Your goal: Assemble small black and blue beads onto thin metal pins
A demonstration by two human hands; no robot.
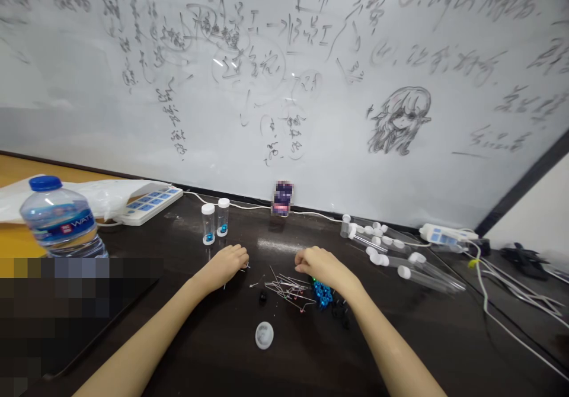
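A: The left hand is curled, fingertips closed together; whether on a pin, cannot tell. The right hand is curled at the pin pile, grip unclear.
B: Pile sits between both hands, blue beads just beside, probably for easy reach. Two capped vials upright behind, likely so nothing spills.

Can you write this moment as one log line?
left hand: curled beside pile of thin metal pins | right hand: curled beside small blue beads | round white plastic cap: loose on dark table
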